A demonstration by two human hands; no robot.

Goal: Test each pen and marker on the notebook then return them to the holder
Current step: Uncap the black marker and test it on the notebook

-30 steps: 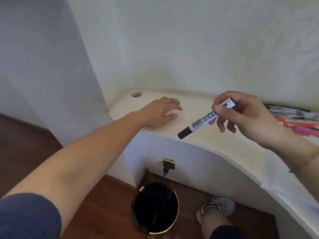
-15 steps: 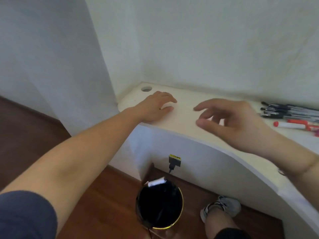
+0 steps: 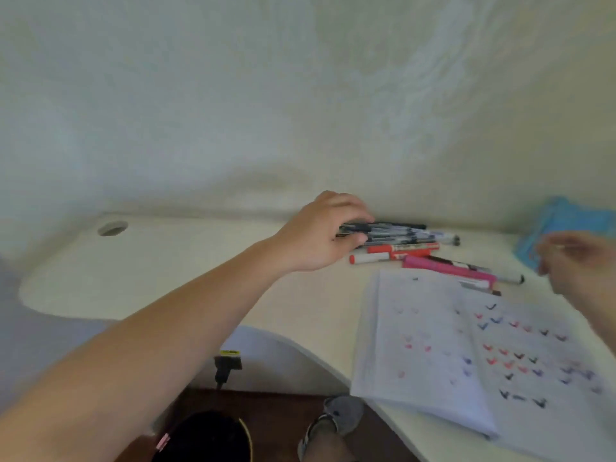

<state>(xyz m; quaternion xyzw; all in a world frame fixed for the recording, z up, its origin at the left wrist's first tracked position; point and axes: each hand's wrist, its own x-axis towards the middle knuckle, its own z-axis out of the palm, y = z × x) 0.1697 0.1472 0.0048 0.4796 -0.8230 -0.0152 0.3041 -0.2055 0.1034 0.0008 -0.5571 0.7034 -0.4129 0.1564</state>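
One white desk [image 3: 173, 271] fills the lower view, running under a pale wall, with a round cable hole [image 3: 112, 228] far to the left of the gripping hand. An open notebook [image 3: 433, 355], its pages dotted with small coloured test marks, lies below and to the right of that grip, overhanging the desk's front edge. A blue holder [image 3: 563, 221], blurred, stands at the far right, well apart from the grip and just behind the right hand [image 3: 580, 265]. That hand is motion-blurred with its fingers loosely bent; whether it holds anything cannot be told. The left hand [image 3: 320, 235] reaches across the desk and curls its fingers and thumb round the left ends of a bundle of black pens [image 3: 400, 232] lying against the wall. Just below the grip lie red markers [image 3: 396, 253], and further right a pink marker [image 3: 443, 269]. Under the desk sit a dark bin [image 3: 206, 438] and a shoe [image 3: 336, 418].
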